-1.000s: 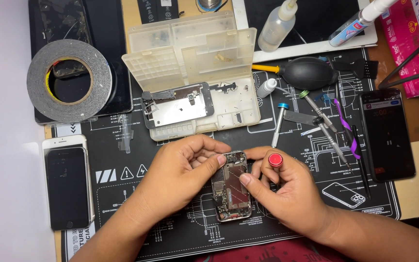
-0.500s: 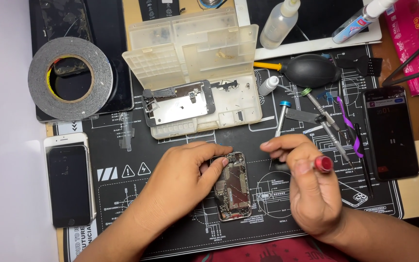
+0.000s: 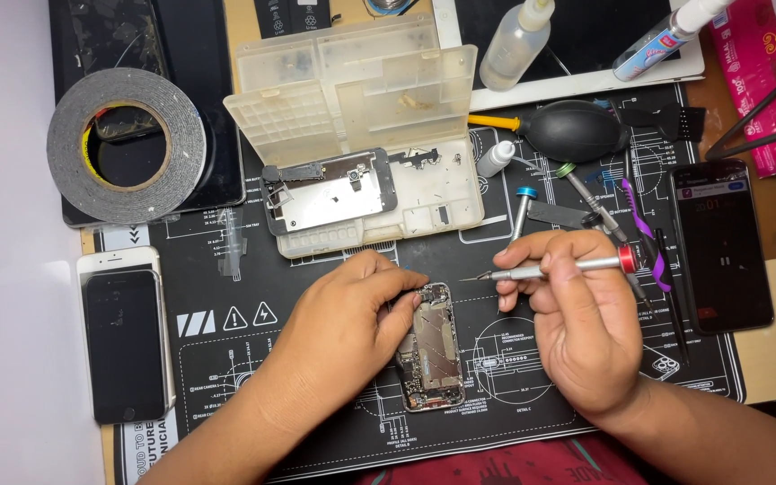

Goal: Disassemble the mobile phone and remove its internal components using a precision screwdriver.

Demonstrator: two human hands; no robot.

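Head view: the left hand (image 3: 339, 328) lies over the upper left edge of an opened phone chassis (image 3: 430, 359), its fingers curled and pressed on the frame, pinning it flat to the black repair mat (image 3: 253, 269). The right hand (image 3: 577, 314) pinches a slim silver screwdriver with a red cap (image 3: 557, 267) between thumb and forefingers, held almost level, its tip hanging just beyond the left fingertips and above the chassis's top right corner, not touching it.

To do this well, I judge the left fingers should hold the frame firm while the driver is tipped upright over the screw head before any turn, so the tip seats squarely and does not slip across the board.

Beyond the fingertips stand a clear parts box (image 3: 361, 117), spare drivers (image 3: 586, 202) and a black dust blower (image 3: 577, 130).
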